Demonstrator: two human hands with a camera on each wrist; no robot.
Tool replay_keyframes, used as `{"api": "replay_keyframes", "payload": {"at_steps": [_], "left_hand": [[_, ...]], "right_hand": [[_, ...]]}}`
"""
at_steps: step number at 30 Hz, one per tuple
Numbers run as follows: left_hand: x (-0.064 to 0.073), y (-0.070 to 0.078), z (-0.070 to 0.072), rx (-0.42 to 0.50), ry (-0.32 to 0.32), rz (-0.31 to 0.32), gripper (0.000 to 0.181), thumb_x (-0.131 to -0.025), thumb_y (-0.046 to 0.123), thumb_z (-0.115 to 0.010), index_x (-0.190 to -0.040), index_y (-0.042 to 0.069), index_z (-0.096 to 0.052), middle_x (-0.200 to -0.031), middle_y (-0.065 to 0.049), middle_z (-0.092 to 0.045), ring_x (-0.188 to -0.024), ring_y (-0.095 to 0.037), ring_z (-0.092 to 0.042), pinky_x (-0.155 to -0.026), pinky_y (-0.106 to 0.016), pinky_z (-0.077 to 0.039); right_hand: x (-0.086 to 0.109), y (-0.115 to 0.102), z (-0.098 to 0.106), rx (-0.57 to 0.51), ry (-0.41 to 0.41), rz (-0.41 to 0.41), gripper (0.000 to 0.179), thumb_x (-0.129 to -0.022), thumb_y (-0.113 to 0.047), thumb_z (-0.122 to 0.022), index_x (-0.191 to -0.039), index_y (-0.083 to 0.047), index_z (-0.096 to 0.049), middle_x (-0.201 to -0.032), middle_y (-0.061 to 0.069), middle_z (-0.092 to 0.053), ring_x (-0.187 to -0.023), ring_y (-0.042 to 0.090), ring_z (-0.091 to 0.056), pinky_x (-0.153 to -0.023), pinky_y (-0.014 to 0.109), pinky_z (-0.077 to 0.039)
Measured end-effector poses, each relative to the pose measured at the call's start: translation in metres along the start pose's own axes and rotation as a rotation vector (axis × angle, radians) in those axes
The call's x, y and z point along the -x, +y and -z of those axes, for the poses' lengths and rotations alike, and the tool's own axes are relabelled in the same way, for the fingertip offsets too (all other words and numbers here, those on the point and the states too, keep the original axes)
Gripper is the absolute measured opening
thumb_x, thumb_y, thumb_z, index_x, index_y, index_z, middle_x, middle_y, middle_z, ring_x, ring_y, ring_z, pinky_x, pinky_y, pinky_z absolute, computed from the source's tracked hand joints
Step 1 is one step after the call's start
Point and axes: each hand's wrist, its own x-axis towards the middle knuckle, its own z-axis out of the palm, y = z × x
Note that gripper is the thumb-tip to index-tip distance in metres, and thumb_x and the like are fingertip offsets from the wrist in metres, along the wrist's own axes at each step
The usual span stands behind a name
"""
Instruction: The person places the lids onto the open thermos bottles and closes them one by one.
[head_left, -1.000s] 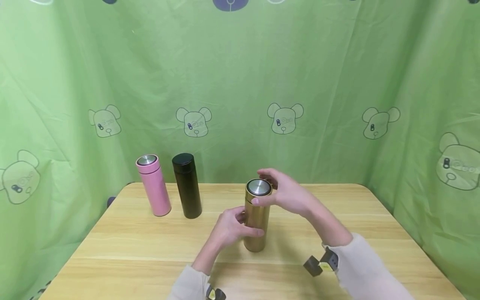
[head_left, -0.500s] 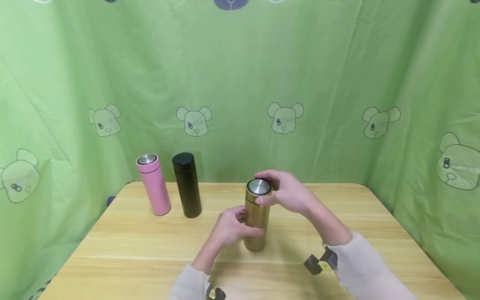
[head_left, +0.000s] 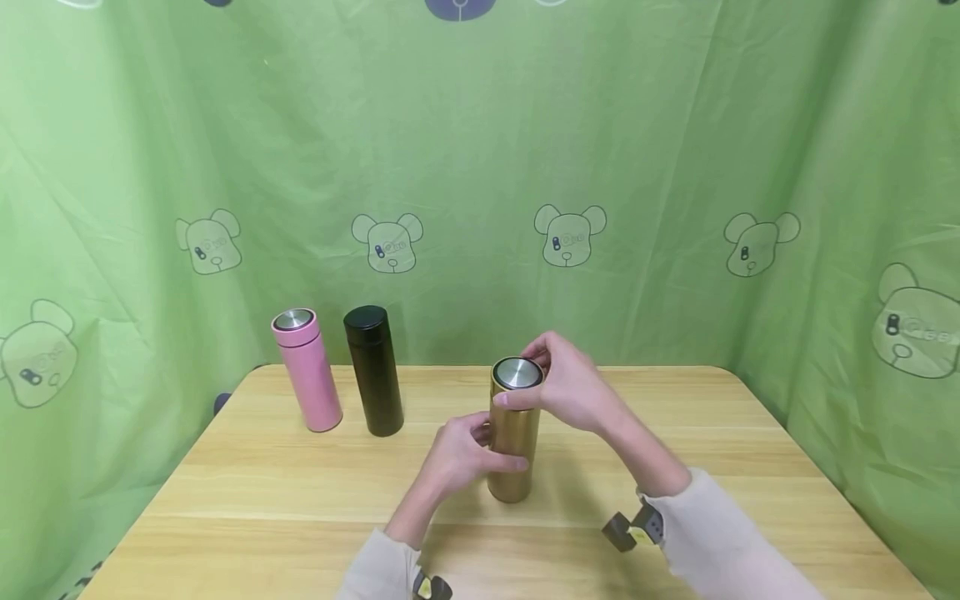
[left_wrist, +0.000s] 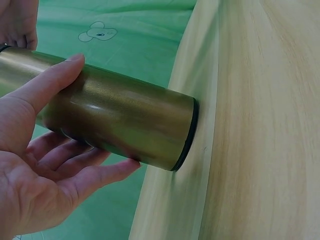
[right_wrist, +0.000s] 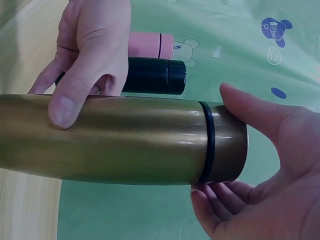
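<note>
A gold thermos flask [head_left: 516, 446] stands upright on the wooden table, its lid [head_left: 518, 375] topped by a silver disc. My left hand [head_left: 465, 454] grips the body around the middle, thumb across the near side, as the left wrist view also shows. Up at the lid, my right hand [head_left: 573, 387] holds the rim, with the thumb in front and the fingers curled behind. In the right wrist view a dark ring [right_wrist: 206, 142] separates the lid from the flask's body, and the right thumb [right_wrist: 250, 107] lies against the lid.
A pink thermos [head_left: 311, 375] and a black thermos [head_left: 377, 375] stand side by side at the back left of the table [head_left: 300, 517]. Green curtains [head_left: 480, 150] printed with bear heads hang behind and at both sides.
My right hand has turned around the lid, its thumb shifting left across the front. The left hand and the flask keep their place.
</note>
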Motion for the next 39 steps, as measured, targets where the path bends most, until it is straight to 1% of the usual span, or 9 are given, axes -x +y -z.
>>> {"api": "replay_keyframes", "payload": {"at_steps": [3,6,9,12,16,19,23,31,39], "left_hand": [[0.000,0.000,0.000,-0.004,-0.004,0.001,0.068,-0.066,0.039,-0.095,-0.127,0.025,-0.069,-0.131,-0.007,-0.070,-0.124,-0.028,-0.065,-0.107,-0.051,-0.051],[0.000,0.000,0.000,-0.008,-0.006,0.004,0.068,-0.066,0.039,-0.095,-0.128,0.025,-0.069,-0.132,-0.007,-0.069,-0.124,-0.028,-0.065,-0.107,-0.051,-0.050],[0.000,0.001,0.000,-0.007,-0.010,0.011,0.068,-0.066,0.039,-0.095,-0.128,0.026,-0.069,-0.132,-0.007,-0.069,-0.124,-0.027,-0.065,-0.107,-0.052,-0.050],[0.000,0.001,0.000,0.000,-0.010,0.025,0.069,-0.066,0.039,-0.095,-0.128,0.026,-0.068,-0.133,-0.006,-0.069,-0.125,-0.026,-0.064,-0.108,-0.052,-0.049],[0.001,0.001,0.000,0.004,-0.009,0.028,0.071,-0.066,0.039,-0.095,-0.130,0.025,-0.067,-0.133,-0.007,-0.069,-0.125,-0.027,-0.064,-0.108,-0.052,-0.049],[0.000,0.002,0.000,0.001,-0.012,0.023,0.071,-0.066,0.038,-0.095,-0.130,0.024,-0.067,-0.133,-0.008,-0.069,-0.124,-0.027,-0.064,-0.107,-0.052,-0.050],[-0.001,0.001,0.000,-0.001,-0.012,0.024,0.071,-0.066,0.038,-0.095,-0.130,0.024,-0.067,-0.132,-0.008,-0.069,-0.124,-0.027,-0.065,-0.107,-0.052,-0.050],[-0.001,0.000,-0.001,0.002,-0.010,0.015,0.069,-0.066,0.037,-0.095,-0.128,0.024,-0.068,-0.130,-0.007,-0.070,-0.122,-0.027,-0.066,-0.106,-0.051,-0.051],[-0.001,0.000,-0.001,0.009,0.002,0.010,0.069,-0.065,0.037,-0.096,-0.127,0.024,-0.069,-0.128,-0.007,-0.071,-0.121,-0.026,-0.067,-0.105,-0.049,-0.052]], "right_hand": [[0.000,0.000,0.002,0.010,-0.029,0.019,0.074,-0.073,-0.039,-0.091,-0.122,-0.002,-0.051,-0.110,0.012,-0.062,-0.098,0.025,-0.061,-0.086,0.038,-0.054],[0.000,0.000,0.006,-0.006,-0.094,0.045,0.081,-0.076,-0.039,-0.088,-0.133,0.001,-0.046,-0.120,0.016,-0.060,-0.109,0.029,-0.060,-0.095,0.045,-0.054],[0.000,-0.001,0.014,-0.049,-0.166,0.059,0.088,-0.079,-0.035,-0.086,-0.145,0.001,-0.040,-0.138,0.020,-0.054,-0.128,0.037,-0.054,-0.108,0.055,-0.046],[-0.001,0.000,0.021,-0.099,-0.235,0.073,0.090,-0.081,-0.028,-0.084,-0.152,-0.002,-0.035,-0.153,0.020,-0.046,-0.143,0.041,-0.042,-0.118,0.059,-0.035],[-0.003,0.001,0.025,-0.134,-0.302,0.109,0.086,-0.084,-0.017,-0.080,-0.155,0.000,-0.033,-0.158,0.021,-0.041,-0.148,0.040,-0.037,-0.121,0.057,-0.031],[-0.003,0.003,0.025,-0.141,-0.321,0.115,0.080,-0.085,-0.010,-0.076,-0.154,0.001,-0.036,-0.154,0.021,-0.046,-0.145,0.039,-0.041,-0.119,0.056,-0.034],[-0.004,0.002,0.023,-0.107,-0.288,0.097,0.073,-0.084,-0.008,-0.076,-0.150,-0.002,-0.045,-0.145,0.017,-0.057,-0.138,0.036,-0.051,-0.114,0.056,-0.042],[-0.004,-0.001,0.018,-0.066,-0.183,0.050,0.069,-0.076,-0.010,-0.082,-0.140,-0.004,-0.056,-0.135,0.014,-0.066,-0.126,0.031,-0.061,-0.109,0.052,-0.048],[-0.005,0.000,0.009,-0.026,-0.058,-0.008,0.070,-0.070,-0.026,-0.092,-0.127,-0.005,-0.058,-0.120,0.011,-0.068,-0.110,0.027,-0.065,-0.098,0.046,-0.054]]}}
